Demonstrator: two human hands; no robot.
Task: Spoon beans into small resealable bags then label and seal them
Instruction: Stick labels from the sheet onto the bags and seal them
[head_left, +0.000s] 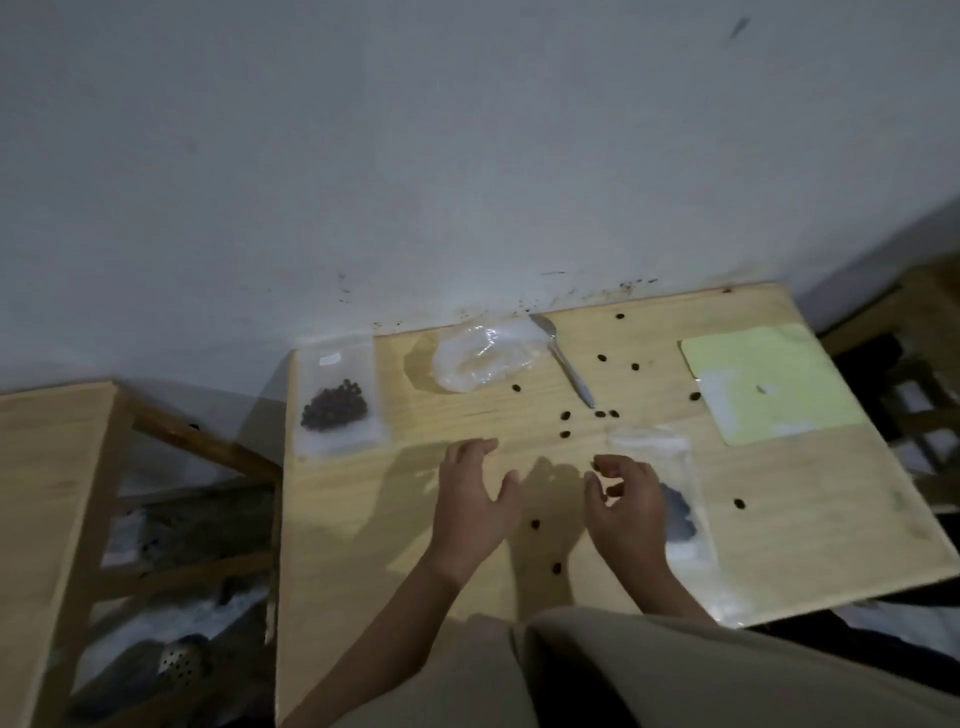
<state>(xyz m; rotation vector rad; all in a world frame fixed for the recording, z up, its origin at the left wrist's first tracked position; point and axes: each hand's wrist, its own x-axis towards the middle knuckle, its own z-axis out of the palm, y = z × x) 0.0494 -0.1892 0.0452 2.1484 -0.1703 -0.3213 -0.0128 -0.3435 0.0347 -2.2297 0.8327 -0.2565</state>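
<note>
A small clear bag with dark beans (335, 408) lies at the table's far left, a white label near its top. A second bag holding beans (675, 506) lies under and just right of my right hand (626, 512), whose fingers are curled and pinching what looks like a bean. My left hand (475, 499) hovers palm down with fingers spread, holding nothing. A metal spoon (563, 361) lies near the far edge beside a crumpled clear plastic bag (480, 356). Several loose beans (564, 415) are scattered over the wooden table (363, 519).
A pale yellow-green sheet (769, 382) lies at the table's right side. A white wall runs behind the far edge. A second wooden table (47, 467) stands to the left, with a gap and clutter on the floor between. My beige garment (623, 675) covers the near edge.
</note>
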